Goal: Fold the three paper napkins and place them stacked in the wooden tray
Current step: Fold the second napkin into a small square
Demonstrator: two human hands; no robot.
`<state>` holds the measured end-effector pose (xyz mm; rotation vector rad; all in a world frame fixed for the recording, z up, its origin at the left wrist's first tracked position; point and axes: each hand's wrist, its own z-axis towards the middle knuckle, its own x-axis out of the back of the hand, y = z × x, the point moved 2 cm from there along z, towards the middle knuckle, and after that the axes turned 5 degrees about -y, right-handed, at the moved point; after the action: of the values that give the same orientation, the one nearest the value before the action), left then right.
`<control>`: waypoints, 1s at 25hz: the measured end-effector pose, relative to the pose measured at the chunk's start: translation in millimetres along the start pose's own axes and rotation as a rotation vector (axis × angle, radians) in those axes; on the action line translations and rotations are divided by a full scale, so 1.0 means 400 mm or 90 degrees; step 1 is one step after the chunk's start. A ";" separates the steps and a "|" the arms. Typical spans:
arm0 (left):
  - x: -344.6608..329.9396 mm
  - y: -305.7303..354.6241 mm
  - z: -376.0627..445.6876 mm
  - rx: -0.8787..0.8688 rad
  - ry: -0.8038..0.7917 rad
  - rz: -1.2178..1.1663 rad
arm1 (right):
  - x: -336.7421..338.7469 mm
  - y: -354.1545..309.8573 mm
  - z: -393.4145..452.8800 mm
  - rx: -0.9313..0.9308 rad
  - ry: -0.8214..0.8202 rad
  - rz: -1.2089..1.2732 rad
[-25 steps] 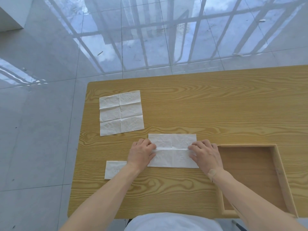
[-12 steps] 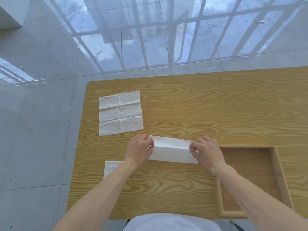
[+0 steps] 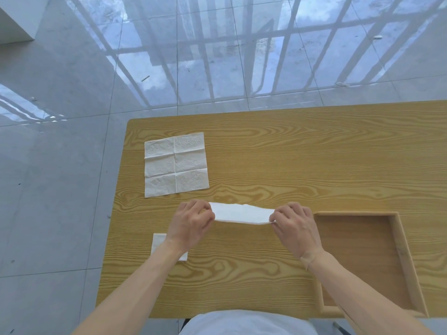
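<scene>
The left forearm covers part of the folded napkin (image 3: 158, 243) at the desk's (image 3: 278, 151) near-left edge. The wooden tray's (image 3: 402, 257) near corner is hidden under the right forearm. Left hand (image 3: 191, 224) and right hand (image 3: 296, 228) each hold a pinching grip on 1 end of the half-folded napkin (image 3: 242, 213), beside the tray. The open napkin (image 3: 175, 164) lies flat beyond.
</scene>
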<state>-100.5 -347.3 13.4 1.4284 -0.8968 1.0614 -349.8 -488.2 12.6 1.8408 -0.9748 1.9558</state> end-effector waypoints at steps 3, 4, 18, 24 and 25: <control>-0.036 0.000 -0.054 -0.004 -0.033 -0.005 | -0.038 -0.022 -0.042 -0.017 -0.065 -0.007; -0.046 0.001 -0.066 -0.006 -0.048 -0.006 | -0.048 -0.028 -0.052 -0.032 -0.087 -0.003; -0.189 0.129 -0.079 0.050 -0.185 0.023 | -0.189 -0.143 -0.053 -0.008 -0.198 -0.066; -0.255 0.130 -0.072 0.081 -0.214 0.035 | -0.262 -0.130 -0.052 -0.032 -0.219 -0.072; -0.258 0.119 -0.075 0.081 -0.212 0.038 | -0.264 -0.124 -0.057 -0.042 -0.212 -0.069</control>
<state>-181.6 -326.6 -69.2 1.7278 -1.1309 0.9529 -321.2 -412.2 -74.1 2.1752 -0.9924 1.5664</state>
